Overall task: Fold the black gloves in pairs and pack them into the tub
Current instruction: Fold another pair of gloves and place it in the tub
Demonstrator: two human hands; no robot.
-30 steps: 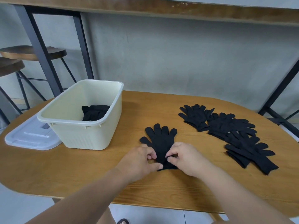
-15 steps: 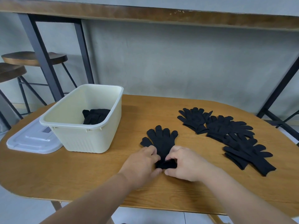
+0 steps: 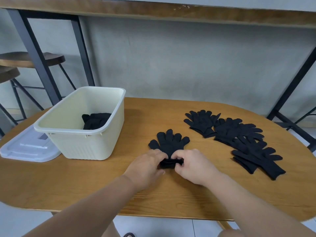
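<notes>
Both hands were down on the counter (image 3: 171, 194), working the cuff end of the glove pair (image 3: 169, 142). The left hand (image 3: 147, 166) pinched the bunched cuff from its side, fingers curled in tight on the black fabric. The right hand (image 3: 193, 165) did the same from the other side, fingertips closed on the same rolled edge. Between the two hands the cuff sat gathered into a small dark fold, while the glove fingers fanned out flat on the wood, pointing away from the person.

To the left stood the tub (image 3: 89, 144), cream plastic, open at the top. Inside, against its near right corner, lay a folded bundle (image 3: 95, 119) of black gloves. A pale lid (image 3: 25, 147) rested flat on the counter just beside the tub, on its left, partly behind it.

Off to the right, well apart from the hands, the loose gloves (image 3: 239, 135) lay spread in an overlapping row that ran from the far side toward the near right edge, fingers splayed.
</notes>
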